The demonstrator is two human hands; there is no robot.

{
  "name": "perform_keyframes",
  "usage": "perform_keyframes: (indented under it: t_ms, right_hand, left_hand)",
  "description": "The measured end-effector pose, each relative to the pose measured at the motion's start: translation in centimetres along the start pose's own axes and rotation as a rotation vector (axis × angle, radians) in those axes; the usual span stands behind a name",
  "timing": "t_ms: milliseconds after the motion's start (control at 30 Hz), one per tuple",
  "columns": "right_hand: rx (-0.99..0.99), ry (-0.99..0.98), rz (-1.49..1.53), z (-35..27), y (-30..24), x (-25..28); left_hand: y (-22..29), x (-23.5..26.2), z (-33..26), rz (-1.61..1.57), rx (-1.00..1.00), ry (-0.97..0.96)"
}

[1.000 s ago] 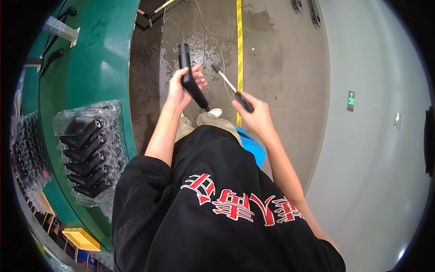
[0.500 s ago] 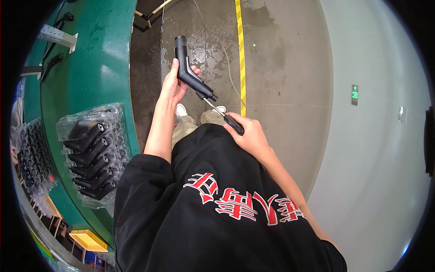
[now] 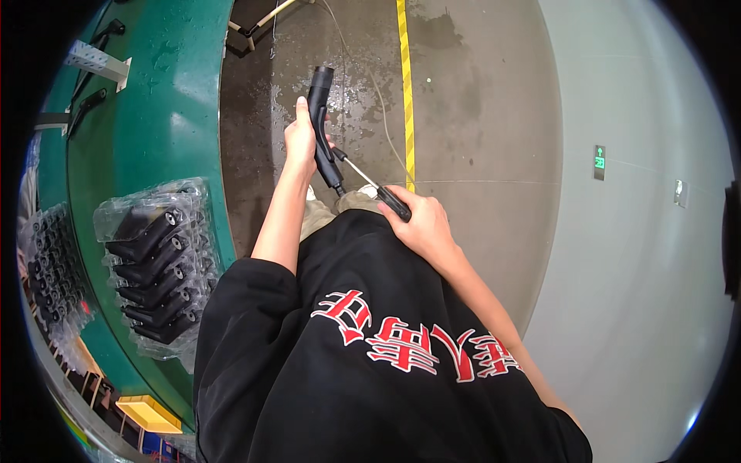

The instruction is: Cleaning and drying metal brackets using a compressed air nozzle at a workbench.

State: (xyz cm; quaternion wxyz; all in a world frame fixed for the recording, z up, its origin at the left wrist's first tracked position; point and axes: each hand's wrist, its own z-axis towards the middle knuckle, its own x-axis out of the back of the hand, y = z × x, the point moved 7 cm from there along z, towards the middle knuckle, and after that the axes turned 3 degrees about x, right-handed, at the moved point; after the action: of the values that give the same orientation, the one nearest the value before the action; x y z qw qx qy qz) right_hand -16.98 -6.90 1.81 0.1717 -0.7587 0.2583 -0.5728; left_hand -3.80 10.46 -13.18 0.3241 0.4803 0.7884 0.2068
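My left hand (image 3: 299, 143) is closed around a bent black spray gun (image 3: 319, 116), held upright over the floor. Its wide round end points up and away, its narrow threaded end down toward my trousers. In my closed right hand (image 3: 424, 224) is a screwdriver (image 3: 363, 173) with a black handle and a thin silver shaft. A short dark piece (image 3: 340, 154) at the shaft's far end lies close beside the gun's lower part. Whether the two touch, I cannot tell.
On the green bench (image 3: 170, 131) to my left, several similar black bodies lie in a clear plastic tray (image 3: 202, 231). A second plastic tray (image 3: 58, 270) stands farther left, above a yellow bin (image 3: 150, 413). Yellow tape (image 3: 407, 100) runs along the wet floor; a grey wall (image 3: 633, 255) rises right.
My left hand has turned the spray gun, so its narrow end swings down toward me and its wide end shifts right. The screwdriver has moved slightly left and up, staying near the gun.
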Motion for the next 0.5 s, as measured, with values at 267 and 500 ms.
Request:
perform_keyframes:
  t_ms: [267,500]
  right_hand:
    - [-0.06,0.033,-0.024,3.8,-0.9,1.4]
    - [-0.118,0.063,-0.047,6.4,-0.7,2.6]
  left_hand:
    - [-1.2,-1.5,-2.1,0.128,0.042,-0.038]
    - [-1.3,-0.7,-2.4,0.105,0.028,-0.034]
